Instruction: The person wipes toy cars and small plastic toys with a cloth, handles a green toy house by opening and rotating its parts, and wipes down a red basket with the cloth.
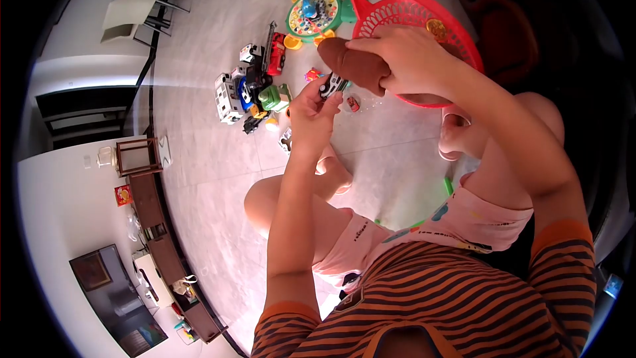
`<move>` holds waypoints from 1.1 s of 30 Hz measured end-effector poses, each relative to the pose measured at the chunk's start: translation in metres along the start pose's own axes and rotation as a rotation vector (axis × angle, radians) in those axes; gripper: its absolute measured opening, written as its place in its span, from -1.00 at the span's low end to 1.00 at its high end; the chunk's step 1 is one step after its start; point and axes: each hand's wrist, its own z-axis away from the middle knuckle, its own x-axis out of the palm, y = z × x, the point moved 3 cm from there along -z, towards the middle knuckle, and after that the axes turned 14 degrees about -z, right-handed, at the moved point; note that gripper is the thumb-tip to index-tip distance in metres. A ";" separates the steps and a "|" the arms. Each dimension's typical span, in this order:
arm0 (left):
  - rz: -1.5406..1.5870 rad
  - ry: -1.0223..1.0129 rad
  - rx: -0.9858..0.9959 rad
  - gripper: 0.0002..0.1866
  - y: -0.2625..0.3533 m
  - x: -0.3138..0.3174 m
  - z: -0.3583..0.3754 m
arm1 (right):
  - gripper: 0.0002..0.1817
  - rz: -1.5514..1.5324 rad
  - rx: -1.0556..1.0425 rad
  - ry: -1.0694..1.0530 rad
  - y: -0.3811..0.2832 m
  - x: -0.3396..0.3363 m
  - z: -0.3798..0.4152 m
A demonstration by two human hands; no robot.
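My left hand [313, 109] is closed around a small white and black toy car [332, 85], held up in front of me. In my right hand [404, 59] is a brown cloth [354, 65], bunched up and hanging toward the car. The cloth's left end is just above the car; whether they touch I cannot tell. Beyond my right hand stands a red plastic basket [474, 50] with a tall handle. A small red toy [353, 103] lies on the floor below the cloth.
Several toy vehicles, among them a white one [228, 99], a green one [275, 97] and a red one [277, 53], stand left on the floor. A round green fishing toy [311, 16] is beyond. A green piece [448, 186] lies by my legs.
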 end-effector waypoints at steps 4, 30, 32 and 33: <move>0.147 -0.003 -0.033 -0.75 0.008 0.002 -0.001 | -0.30 0.008 -0.032 0.062 -0.006 -0.006 0.000; 0.470 -0.092 -0.106 -0.70 0.004 -0.002 -0.003 | -0.30 -0.068 -0.081 0.093 -0.007 0.009 0.001; 0.439 -0.083 -0.120 -0.71 0.005 -0.003 -0.001 | -0.33 -0.092 0.045 0.048 0.005 0.002 -0.007; 0.458 -0.093 -0.101 -0.70 0.007 -0.002 0.000 | -0.33 -0.089 0.063 0.049 0.008 -0.001 -0.009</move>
